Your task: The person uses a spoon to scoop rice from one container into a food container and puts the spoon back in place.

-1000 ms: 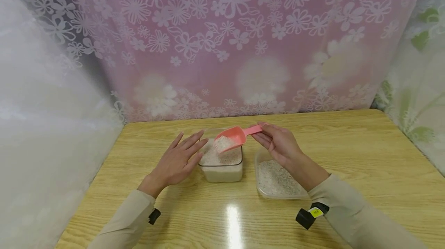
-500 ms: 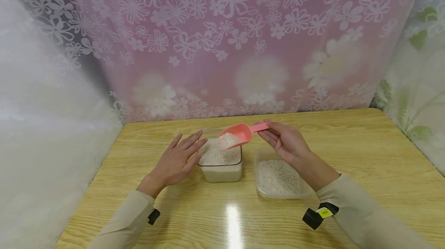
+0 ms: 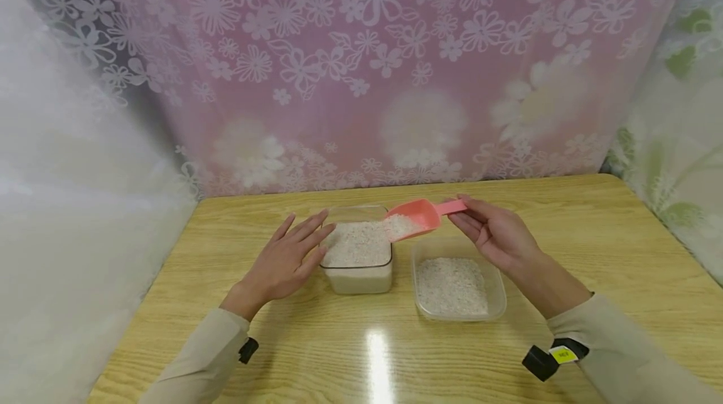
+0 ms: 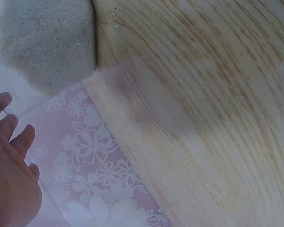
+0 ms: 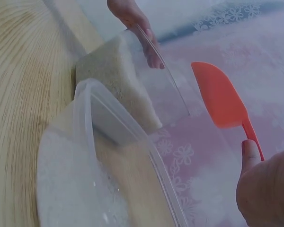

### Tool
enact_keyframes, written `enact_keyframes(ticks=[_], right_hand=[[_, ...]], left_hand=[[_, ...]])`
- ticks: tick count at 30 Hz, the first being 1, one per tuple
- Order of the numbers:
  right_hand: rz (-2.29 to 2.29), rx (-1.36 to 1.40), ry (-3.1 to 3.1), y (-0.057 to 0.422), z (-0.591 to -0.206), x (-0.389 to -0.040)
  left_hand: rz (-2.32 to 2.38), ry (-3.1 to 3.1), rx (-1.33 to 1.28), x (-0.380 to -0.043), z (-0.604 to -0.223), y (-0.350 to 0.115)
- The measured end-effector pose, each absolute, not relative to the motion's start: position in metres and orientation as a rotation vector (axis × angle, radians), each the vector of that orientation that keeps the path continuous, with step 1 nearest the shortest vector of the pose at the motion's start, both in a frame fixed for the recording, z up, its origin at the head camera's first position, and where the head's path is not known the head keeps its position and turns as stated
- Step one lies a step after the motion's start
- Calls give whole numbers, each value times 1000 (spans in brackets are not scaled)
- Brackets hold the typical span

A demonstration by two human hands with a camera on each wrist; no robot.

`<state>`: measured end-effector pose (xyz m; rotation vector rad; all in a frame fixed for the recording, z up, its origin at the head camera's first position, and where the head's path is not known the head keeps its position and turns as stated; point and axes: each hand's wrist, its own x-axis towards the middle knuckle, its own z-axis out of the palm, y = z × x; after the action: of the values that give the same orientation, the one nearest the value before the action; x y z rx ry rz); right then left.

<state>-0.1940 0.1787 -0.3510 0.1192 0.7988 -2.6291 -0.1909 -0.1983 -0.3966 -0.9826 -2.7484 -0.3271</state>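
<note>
My right hand (image 3: 499,231) pinches the handle of a pink scoop (image 3: 426,216), which carries a small heap of white rice (image 3: 402,225). The scoop hangs at the right rim of a clear square container (image 3: 361,281) that is filled with rice for much of its height. On that container's left rim rest the straight, spread fingers of my left hand (image 3: 285,263); the left wrist view shows them at the rim too. Below and left of my right hand stands a second clear plastic box (image 3: 497,303) with a lower layer of rice. In the right wrist view the scoop (image 5: 220,97) shows its underside.
Both containers stand side by side on a wood-grain table (image 3: 316,354), a narrow gap between them. A pink floral curtain (image 3: 339,78) hangs behind the table's back edge. Pale sheets hang at the left and right. Black wrist cameras sit at both sleeves.
My right hand has moved right with the loaded scoop, from over the left container to its right rim. The right box is now less covered by my arm. My left hand has barely moved.
</note>
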Motion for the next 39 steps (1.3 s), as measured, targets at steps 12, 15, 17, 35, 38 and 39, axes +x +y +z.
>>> enact_keyframes(ticks=[12,15,17,35,38,39], right_hand=[[-2631,75,674,223,-370,-183],[-2626,53,648,233,-377,-181],[-2623,37,649,238,-382,-180],[-2648,18,912,248,-405,-176],[-2648,26,976,246,-405,-176],[-2647,28,995,245,-405,-176]], left_hand=[[-343,-2766,-972,-191,-397,-198],[-348,-2767,-966,-191,-397,-198],[-355,-2763,-965,-190,-396,-198],[-372,-2766,-962,-190,-398,-197],[-365,-2765,-962,-190,-398,-196],[-366,-2765,-962,-190,-397,-196]])
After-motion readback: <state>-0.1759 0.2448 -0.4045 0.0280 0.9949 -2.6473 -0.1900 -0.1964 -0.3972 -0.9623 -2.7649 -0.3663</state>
